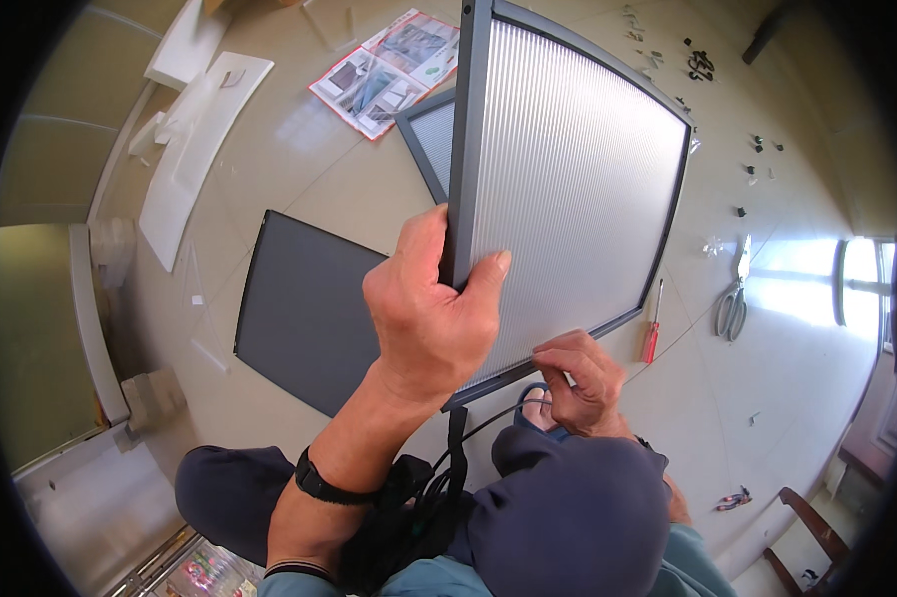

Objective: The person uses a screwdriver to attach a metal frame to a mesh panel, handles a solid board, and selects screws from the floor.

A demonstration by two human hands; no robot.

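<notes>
A framed panel (578, 169) with a ribbed translucent sheet and dark grey edges stands tilted up in front of me. My left hand (433, 298) is closed around its left frame bar, with the thumb lying over the sheet's face. At the panel's lower edge, my right hand (583, 383) has its fingers curled and pressed together, the fingertips against or right beside the frame. Whatever they pinch there is hidden. Behind the raised panel, part of a second grey-framed panel (428, 149) shows on the floor. A plain dark grey board (309, 308) lies left of my left hand.
A red-handled screwdriver (652, 338), scissors (733, 303) and pliers (734, 499) lie on the tiled floor at right, with small dark fittings (702, 65) farther off. A printed sheet (389, 75) and white foam pieces (199, 149) lie at far left. A wooden chair (816, 527) stands lower right.
</notes>
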